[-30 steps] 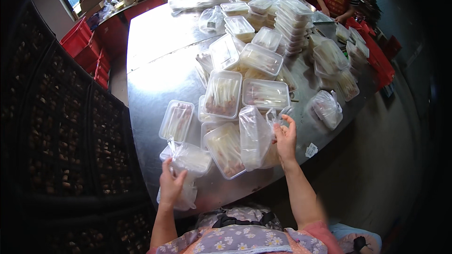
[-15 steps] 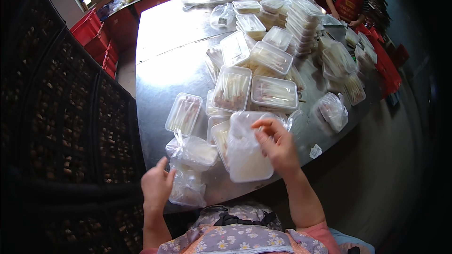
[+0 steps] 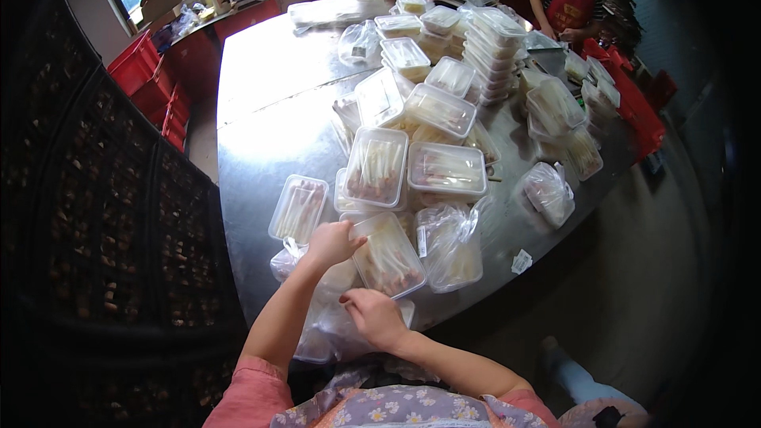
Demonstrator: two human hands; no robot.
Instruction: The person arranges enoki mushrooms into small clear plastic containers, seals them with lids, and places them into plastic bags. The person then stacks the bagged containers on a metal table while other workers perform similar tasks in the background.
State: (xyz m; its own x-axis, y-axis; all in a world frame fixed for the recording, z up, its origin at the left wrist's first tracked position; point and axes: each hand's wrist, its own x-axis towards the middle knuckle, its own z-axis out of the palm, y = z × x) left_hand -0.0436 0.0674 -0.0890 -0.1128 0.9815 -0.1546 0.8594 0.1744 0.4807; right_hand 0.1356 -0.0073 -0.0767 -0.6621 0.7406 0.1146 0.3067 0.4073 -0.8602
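A lidded clear plastic box (image 3: 388, 255) with pale, reddish-tipped sticks inside lies tilted at the table's near side. My left hand (image 3: 334, 244) is closed at its upper left edge; what the fingers grip cannot be made out. Below the box's lower left corner, my right hand (image 3: 376, 319) has its fingers curled in on thin clear plastic, seemingly a bag (image 3: 329, 325). Part of another box (image 3: 406, 313) shows beside that hand. To the right rests a bagged box (image 3: 450, 250) with its plastic gathered at the top. A similar box (image 3: 300, 208) lies beyond my left hand.
More filled boxes (image 3: 441, 109) are heaped across the metal table (image 3: 261, 143), with a tall stack (image 3: 491, 55) behind. Another bagged box (image 3: 548, 194) sits at the right edge. Dark crates (image 3: 95, 198) line the left. Two people in red aprons stand at the far side.
My right hand has let go of the bagged box, which now rests on the right, and has moved left and nearer. My left hand has gone forward and right to the uncovered box.
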